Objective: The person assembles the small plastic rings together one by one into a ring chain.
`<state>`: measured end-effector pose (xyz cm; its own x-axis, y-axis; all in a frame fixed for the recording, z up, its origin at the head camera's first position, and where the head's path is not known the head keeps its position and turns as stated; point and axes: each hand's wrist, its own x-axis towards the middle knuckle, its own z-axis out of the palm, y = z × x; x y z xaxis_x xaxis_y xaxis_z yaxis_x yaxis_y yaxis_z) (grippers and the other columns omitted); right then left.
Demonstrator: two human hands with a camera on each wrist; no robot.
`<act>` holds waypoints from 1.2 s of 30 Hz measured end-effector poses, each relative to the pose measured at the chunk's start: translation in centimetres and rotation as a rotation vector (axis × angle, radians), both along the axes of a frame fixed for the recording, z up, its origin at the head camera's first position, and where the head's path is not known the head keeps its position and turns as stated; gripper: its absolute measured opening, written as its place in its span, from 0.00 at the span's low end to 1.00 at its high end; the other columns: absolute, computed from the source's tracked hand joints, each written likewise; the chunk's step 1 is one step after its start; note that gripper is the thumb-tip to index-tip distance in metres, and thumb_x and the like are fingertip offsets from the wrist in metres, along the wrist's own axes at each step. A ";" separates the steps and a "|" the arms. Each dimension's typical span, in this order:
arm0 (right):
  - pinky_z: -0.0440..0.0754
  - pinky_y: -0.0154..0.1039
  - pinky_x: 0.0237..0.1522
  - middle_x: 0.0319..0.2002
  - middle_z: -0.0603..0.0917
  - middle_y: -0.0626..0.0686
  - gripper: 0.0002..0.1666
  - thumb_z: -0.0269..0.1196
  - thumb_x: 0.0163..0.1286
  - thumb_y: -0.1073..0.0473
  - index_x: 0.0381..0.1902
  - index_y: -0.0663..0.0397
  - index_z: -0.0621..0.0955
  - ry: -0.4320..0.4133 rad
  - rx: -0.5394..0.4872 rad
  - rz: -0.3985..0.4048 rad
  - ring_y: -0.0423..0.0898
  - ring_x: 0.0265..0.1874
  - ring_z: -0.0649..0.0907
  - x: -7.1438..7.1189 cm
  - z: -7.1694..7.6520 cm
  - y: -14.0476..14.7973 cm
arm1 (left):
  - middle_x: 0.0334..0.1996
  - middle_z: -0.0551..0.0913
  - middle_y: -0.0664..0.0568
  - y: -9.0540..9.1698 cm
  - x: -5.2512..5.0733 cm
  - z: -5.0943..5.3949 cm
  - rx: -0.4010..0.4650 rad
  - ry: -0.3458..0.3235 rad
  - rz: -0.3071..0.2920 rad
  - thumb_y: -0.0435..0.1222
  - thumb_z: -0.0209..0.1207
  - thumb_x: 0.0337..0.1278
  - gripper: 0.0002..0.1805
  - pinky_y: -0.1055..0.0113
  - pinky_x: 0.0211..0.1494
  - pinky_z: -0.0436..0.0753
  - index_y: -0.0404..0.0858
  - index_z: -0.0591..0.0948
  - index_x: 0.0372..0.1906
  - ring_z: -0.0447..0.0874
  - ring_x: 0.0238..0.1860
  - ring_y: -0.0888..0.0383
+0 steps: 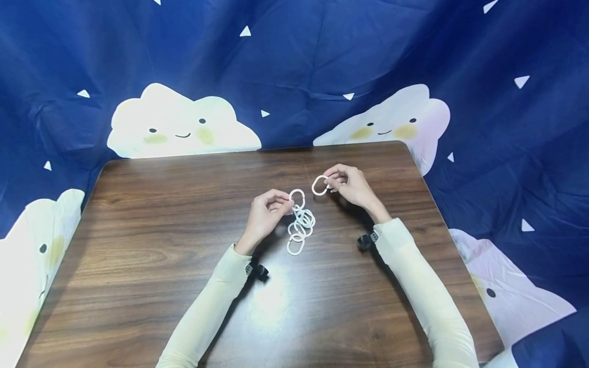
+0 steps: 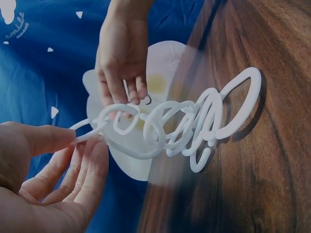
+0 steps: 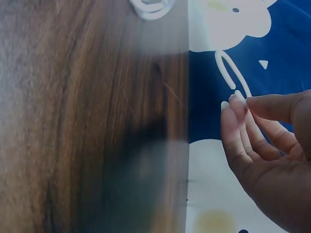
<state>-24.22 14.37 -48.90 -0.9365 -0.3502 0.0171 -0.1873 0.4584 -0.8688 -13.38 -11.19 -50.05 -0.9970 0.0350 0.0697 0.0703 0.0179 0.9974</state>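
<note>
A chain of several white plastic rings [image 1: 304, 219] joined together lies on the wooden table, its upper end raised. My left hand [image 1: 267, 214] pinches the end ring [image 1: 297, 191] of that chain between thumb and fingertips. Up and to the right, my right hand [image 1: 352, 186] pinches one loose white ring [image 1: 314, 186], held apart from the chain. In the right wrist view a gap shows in the loose ring [image 3: 226, 73], near the fingertips. The left wrist view shows the chain [image 2: 155, 131] stretching from the left fingertips to the table.
The brown wooden table [image 1: 152, 230] has rounded far corners. Behind it hangs a blue cloth [image 1: 294, 61] printed with white clouds and triangles. Each wrist wears a small black camera, the left one [image 1: 261, 272] and the right one [image 1: 365, 243] both close to the tabletop.
</note>
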 end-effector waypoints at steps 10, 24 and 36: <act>0.94 0.44 0.42 0.44 0.88 0.70 0.11 0.68 0.72 0.66 0.49 0.64 0.84 -0.001 -0.088 -0.007 0.49 0.35 0.91 1.5 0.7 -0.4 | 0.39 0.87 0.26 0.2 -0.1 -0.1 0.009 0.005 -0.007 0.25 0.67 0.63 0.09 0.46 0.49 0.92 0.24 0.83 0.46 0.92 0.35 0.47; 0.94 0.41 0.39 0.39 0.89 0.62 0.12 0.68 0.71 0.67 0.50 0.67 0.82 -0.009 -0.241 0.017 0.51 0.34 0.91 3.1 1.3 -1.0 | 0.40 0.86 0.25 0.4 -0.1 -0.1 0.025 -0.007 -0.011 0.25 0.65 0.65 0.09 0.55 0.47 0.94 0.23 0.82 0.46 0.92 0.36 0.41; 0.93 0.36 0.38 0.41 0.88 0.65 0.12 0.68 0.71 0.69 0.49 0.67 0.82 -0.055 -0.281 0.041 0.55 0.36 0.91 3.9 1.2 -1.8 | 0.39 0.87 0.26 0.8 0.0 0.0 0.024 -0.024 -0.005 0.24 0.65 0.65 0.10 0.53 0.48 0.94 0.23 0.82 0.47 0.92 0.34 0.51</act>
